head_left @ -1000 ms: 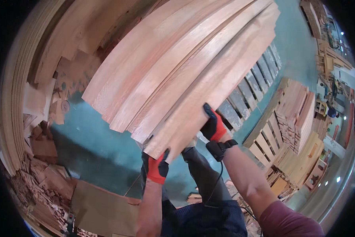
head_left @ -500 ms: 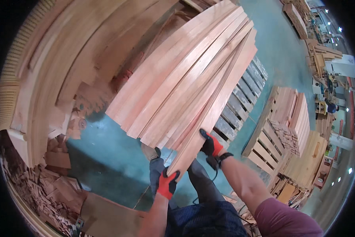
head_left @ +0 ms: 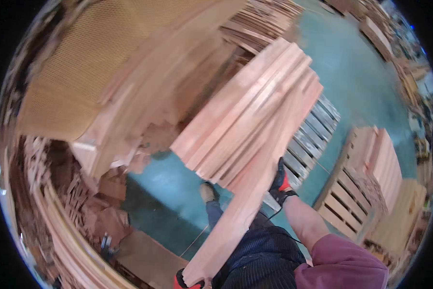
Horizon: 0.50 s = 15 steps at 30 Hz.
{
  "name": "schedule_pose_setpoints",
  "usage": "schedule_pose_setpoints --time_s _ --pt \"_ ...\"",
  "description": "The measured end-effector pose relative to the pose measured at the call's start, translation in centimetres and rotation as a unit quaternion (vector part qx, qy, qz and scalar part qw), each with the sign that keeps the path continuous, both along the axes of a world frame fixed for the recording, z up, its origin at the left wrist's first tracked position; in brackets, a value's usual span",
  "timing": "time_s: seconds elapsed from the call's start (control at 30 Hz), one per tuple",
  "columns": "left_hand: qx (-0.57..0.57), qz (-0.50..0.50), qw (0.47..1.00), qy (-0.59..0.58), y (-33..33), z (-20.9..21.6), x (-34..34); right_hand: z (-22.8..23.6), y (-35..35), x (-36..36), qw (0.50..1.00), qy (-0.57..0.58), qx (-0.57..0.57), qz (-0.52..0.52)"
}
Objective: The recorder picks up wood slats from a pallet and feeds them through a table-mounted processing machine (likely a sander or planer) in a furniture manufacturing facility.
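A long pale wooden plank (head_left: 233,219) slants across my front, its far part lying over a stack of similar boards (head_left: 240,120). My left hand (head_left: 188,283), in a red and black glove at the lower edge, is closed round the plank's near end. Further along, my right hand (head_left: 281,184), gloved alike, grips the plank's right edge; its fingers are partly hidden. The near end stands clear of the stack, in front of my dark striped apron (head_left: 259,255).
A slatted grey pallet (head_left: 300,156) shows right of the stack. Further right, a wooden pallet (head_left: 344,204) stands beside stacked boards (head_left: 385,164). Large curved panels (head_left: 163,72) fill the left. Wood offcuts (head_left: 98,207) lie at lower left. A dark cord runs by my right wrist.
The plank has come back toward me, further off the stack. My left hand has moved down with its near end; my right hand stays at its edge. The view has shifted left.
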<state>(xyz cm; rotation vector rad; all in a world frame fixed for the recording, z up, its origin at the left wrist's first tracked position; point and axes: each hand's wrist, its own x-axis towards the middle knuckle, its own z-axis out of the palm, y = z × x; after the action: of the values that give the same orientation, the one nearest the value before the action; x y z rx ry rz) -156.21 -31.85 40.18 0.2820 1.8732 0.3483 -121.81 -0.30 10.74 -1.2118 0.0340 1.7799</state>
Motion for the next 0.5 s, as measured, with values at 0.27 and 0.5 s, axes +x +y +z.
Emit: schedule_pose_setpoints --time_s 0.27,0.5 --pt "0.207 0.179 0.960 0.055 -14.8 2.3 6.4 -1.1 -4.7 7.6 0.989 0.109 -0.042 -0.091" --pt "0.294 0.245 0.923 0.032 -29.0 0.7 5.7 7.9 -8.1 3.6 0.618 -0.487 0.518 0.335"
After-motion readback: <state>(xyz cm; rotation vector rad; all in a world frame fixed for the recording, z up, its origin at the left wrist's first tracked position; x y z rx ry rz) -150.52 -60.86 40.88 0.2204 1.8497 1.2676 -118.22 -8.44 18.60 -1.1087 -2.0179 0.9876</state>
